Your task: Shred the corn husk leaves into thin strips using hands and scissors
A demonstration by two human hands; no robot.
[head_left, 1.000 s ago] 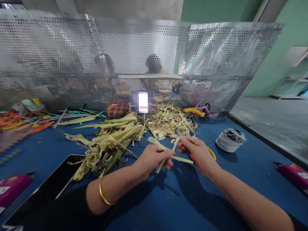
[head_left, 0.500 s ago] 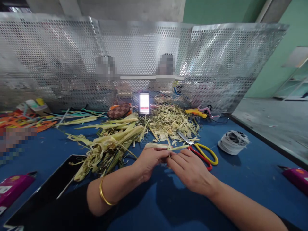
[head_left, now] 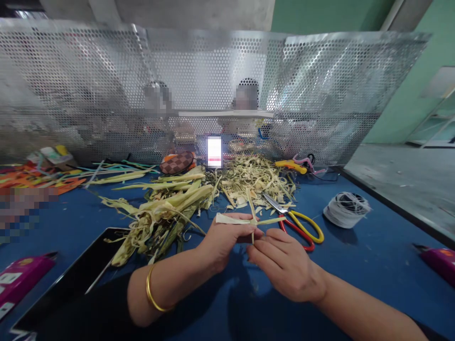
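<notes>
Two pale corn husk strips [head_left: 232,219] cross at a small knot or fold, one lying sideways and the other upright. My left hand [head_left: 220,239] pinches them at the crossing, thumb on top. Just below and to the right, my right hand [head_left: 286,260] has its fingers curled, with the fingertips at the lower end of the upright strip; its thumb is hidden. Beyond my right hand lie scissors [head_left: 282,210] with one red and one yellow handle, blades partly open. A heap of husk scraps [head_left: 252,177] sits behind the strips.
Whole husks [head_left: 177,203] are piled at left, beside a dark tablet [head_left: 81,265]. A spool of white string [head_left: 346,210] stands at right. Purple tools [head_left: 24,279] lie at the table's sides. A lit screen [head_left: 214,151] and a perforated sheet [head_left: 213,71] stand behind, with people beyond.
My right hand went from the upper right of the strips to below them, uncovering the scissors. The strips now cross upright and sideways, tighter at the crossing. My left hand kept its hold.
</notes>
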